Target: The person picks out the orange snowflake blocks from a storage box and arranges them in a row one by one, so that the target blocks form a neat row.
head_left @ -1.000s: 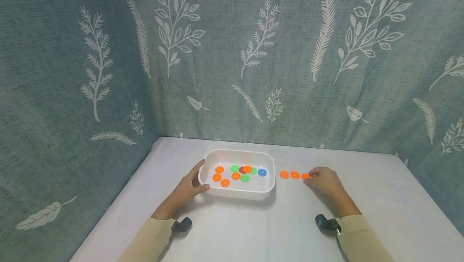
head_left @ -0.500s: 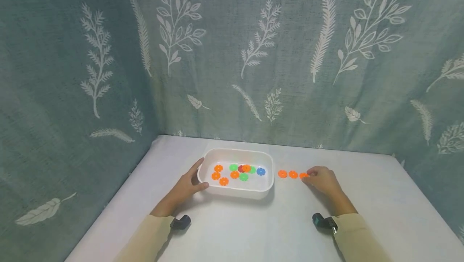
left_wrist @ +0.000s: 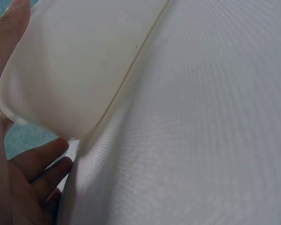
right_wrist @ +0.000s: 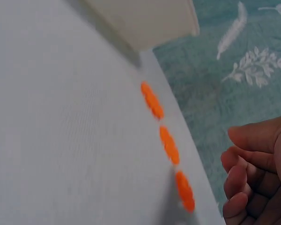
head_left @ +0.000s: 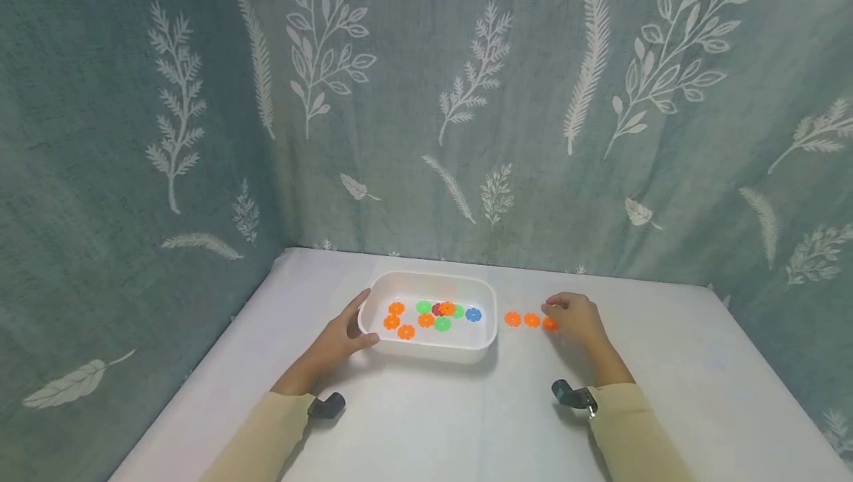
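A white plastic basin (head_left: 426, 349) stands on the table, with several flower-shaped discs inside: orange discs (head_left: 406, 332), green ones (head_left: 443, 324), a blue one (head_left: 473, 315) and a partly covered red one (head_left: 436, 309). My left hand (head_left: 336, 337) holds its left end, thumb on the near rim and fingers round the side. Right of the basin, three orange discs lie in a row: the left disc (head_left: 512, 319), the middle disc (head_left: 532, 320) and the right disc (right_wrist: 185, 192). Just above the right disc hovers my right hand (head_left: 578, 319), fingers loosely bent, holding nothing.
A white cloth covers the table (head_left: 426, 423). Behind it and on the left hangs a green-grey curtain (head_left: 400, 171) with a white leaf print. A dark camera sits at each wrist, such as the right wrist camera (head_left: 573, 395).
My right hand pinched the rightmost orange disc, then let go and lifted slightly away; the disc stays in the row. My left hand keeps its hold on the basin. The head view shifts slightly.
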Available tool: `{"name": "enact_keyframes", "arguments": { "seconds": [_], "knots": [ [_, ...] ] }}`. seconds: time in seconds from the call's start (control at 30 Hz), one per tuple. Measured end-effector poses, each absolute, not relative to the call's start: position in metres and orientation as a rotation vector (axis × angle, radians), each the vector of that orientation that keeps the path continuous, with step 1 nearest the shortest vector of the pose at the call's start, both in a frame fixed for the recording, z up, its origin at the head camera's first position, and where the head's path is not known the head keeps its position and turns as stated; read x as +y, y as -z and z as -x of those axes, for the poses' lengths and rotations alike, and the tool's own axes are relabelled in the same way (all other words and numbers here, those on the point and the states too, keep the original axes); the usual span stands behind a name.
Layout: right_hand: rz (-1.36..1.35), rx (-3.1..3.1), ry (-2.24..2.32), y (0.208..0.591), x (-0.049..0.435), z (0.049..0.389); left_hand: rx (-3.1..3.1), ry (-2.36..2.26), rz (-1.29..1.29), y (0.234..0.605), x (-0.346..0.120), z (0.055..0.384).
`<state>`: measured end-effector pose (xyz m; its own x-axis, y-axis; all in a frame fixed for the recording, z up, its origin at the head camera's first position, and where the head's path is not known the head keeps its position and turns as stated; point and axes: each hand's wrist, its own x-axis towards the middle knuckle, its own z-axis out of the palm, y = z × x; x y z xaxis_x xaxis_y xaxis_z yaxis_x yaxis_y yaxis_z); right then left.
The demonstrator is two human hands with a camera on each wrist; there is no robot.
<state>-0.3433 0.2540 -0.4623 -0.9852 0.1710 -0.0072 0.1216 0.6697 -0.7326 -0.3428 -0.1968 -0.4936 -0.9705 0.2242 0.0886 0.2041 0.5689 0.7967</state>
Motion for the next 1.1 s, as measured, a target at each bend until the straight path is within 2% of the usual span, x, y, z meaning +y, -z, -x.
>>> {"name": "enact_keyframes", "arguments": {
  "seconds": [0.6, 1.1],
  "knots": [
    [0.025, -2.767, -1.396, 0.422, 0.191, 0.353, 2.785, -1.378, -0.396, 0.493, -0.197, 0.339],
    [-0.191, -2.84, -1.372, 0.42, 0.137, 0.357, 2.802, -1.397, -0.378, 0.496, -0.195, 0.34]
  ]
}}
